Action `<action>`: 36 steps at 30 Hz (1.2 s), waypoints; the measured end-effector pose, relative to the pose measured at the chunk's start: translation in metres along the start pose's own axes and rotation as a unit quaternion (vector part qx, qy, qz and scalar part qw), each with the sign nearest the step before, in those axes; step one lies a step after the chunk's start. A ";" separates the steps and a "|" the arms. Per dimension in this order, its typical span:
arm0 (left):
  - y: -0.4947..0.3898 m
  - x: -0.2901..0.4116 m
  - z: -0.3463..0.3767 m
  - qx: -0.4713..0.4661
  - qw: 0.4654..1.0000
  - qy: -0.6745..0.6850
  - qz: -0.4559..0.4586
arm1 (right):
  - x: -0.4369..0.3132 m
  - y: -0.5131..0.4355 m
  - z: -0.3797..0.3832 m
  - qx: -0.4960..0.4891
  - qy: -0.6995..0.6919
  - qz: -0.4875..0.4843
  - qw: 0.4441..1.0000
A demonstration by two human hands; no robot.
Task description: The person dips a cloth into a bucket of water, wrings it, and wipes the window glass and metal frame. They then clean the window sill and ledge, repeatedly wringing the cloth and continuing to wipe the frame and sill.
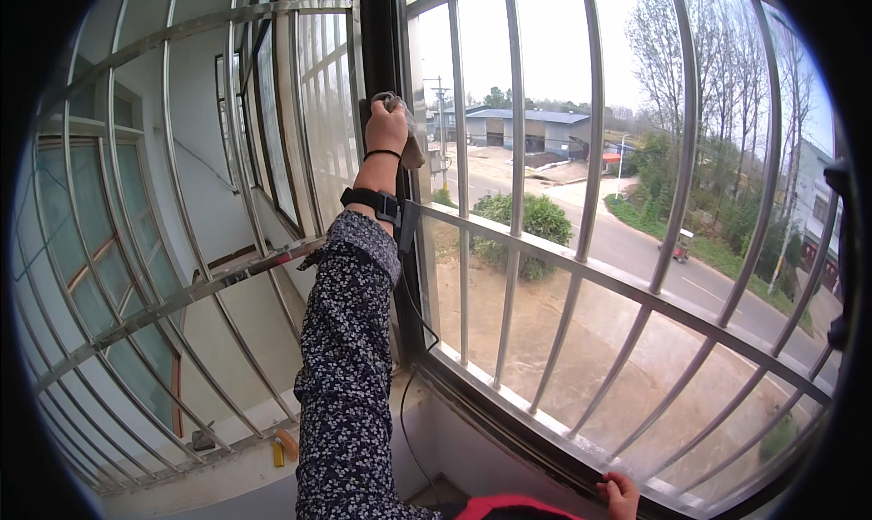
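My left hand (387, 130) is raised in front of me, closed around a crumpled grey-brown cloth (413, 155). It is against the dark upright window frame (381, 36) in the corner between two barred windows. Part of the cloth hangs down on the right side of my wrist. A black strap (371, 200) with a buckle and a dark device sits around that forearm, above a patterned sleeve (347, 356). My right hand (620, 497) is low at the right, by the lower window frame (518, 428). Its fingers are bent, and whether they grip anything is unclear.
Metal bars (516, 145) cross both windows. A yellow object (278, 453), an orange one (289, 444) and a dark grey item (203, 438) lie on the left sill (238, 472). A black cable (403, 411) hangs beside my left arm. Outside are a road and a small vehicle (681, 245).
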State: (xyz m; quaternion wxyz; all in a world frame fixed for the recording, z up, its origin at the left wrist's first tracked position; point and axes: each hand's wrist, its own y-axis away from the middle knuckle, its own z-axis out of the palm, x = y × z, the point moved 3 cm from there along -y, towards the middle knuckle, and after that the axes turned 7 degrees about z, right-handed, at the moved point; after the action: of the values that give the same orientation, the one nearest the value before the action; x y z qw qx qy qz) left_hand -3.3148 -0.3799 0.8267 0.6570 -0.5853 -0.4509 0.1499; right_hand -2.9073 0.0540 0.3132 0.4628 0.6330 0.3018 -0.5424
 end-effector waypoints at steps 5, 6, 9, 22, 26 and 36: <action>-0.096 0.032 0.001 0.024 0.998 -0.027 0.049 | -0.016 -0.023 0.011 0.029 -0.024 -0.023 0.999; -0.116 0.039 0.004 0.030 0.997 -0.010 0.071 | -0.022 -0.025 0.017 0.035 -0.033 -0.008 0.999; -0.172 0.057 0.019 0.032 0.989 0.067 0.125 | -0.046 -0.027 0.027 0.077 0.028 0.023 0.996; -0.254 0.144 0.042 0.006 0.908 0.263 0.325 | -0.151 -0.091 0.201 0.138 0.145 -0.050 0.979; -0.284 0.160 0.081 -0.079 0.775 0.319 0.539 | -0.240 -0.177 0.359 0.126 0.145 -0.082 0.978; 0.138 0.455 0.003 -0.064 0.756 0.224 0.611 | -0.032 -0.036 0.047 0.074 0.178 -0.261 0.946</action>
State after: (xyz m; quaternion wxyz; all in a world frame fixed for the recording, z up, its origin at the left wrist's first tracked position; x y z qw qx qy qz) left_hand -3.0224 -0.0112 0.8915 0.4692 -0.7937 0.1546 0.3549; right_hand -2.9660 0.0289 0.3354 0.1958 0.6505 0.4930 -0.5436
